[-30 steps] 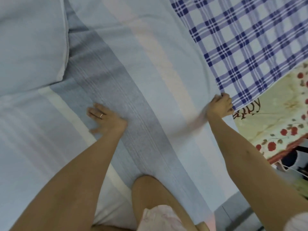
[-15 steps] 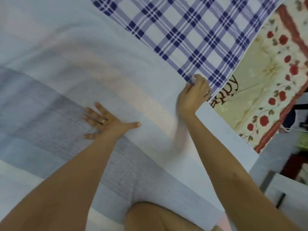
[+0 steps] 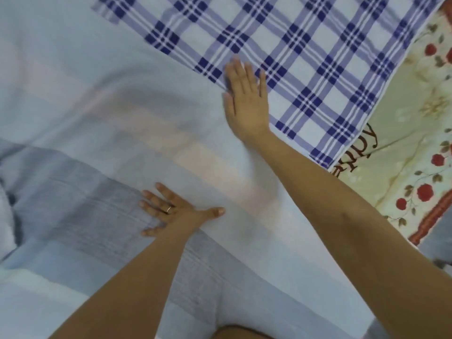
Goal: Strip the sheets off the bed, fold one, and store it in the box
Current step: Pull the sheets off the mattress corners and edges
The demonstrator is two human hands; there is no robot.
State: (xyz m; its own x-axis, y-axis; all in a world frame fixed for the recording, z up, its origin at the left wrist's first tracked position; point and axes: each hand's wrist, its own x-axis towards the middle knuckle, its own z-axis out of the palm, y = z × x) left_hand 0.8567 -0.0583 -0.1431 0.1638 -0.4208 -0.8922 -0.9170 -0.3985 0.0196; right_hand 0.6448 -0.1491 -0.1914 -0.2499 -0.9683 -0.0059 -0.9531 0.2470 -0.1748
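Observation:
A pale blue sheet with grey and faint pink stripes (image 3: 102, 123) covers most of the bed. My left hand (image 3: 171, 210) lies flat on it with fingers spread, a ring on one finger. A blue-and-white checked sheet (image 3: 305, 52) lies at the upper right, partly under the striped sheet's edge. My right hand (image 3: 245, 99) is flat with straight fingers, resting across the border between the two sheets. No box is in view.
A cream cover with red flowers and brown lettering (image 3: 403, 155) shows at the right, with a red border at the bed's edge. My knee (image 3: 239, 332) is at the bottom. A fold of pale fabric (image 3: 6, 216) bulges at the left.
My right hand has let go of the sheet edge it gripped and now lies flat further up the bed. The left hand stays pressed on the striped sheet. The view has shifted right.

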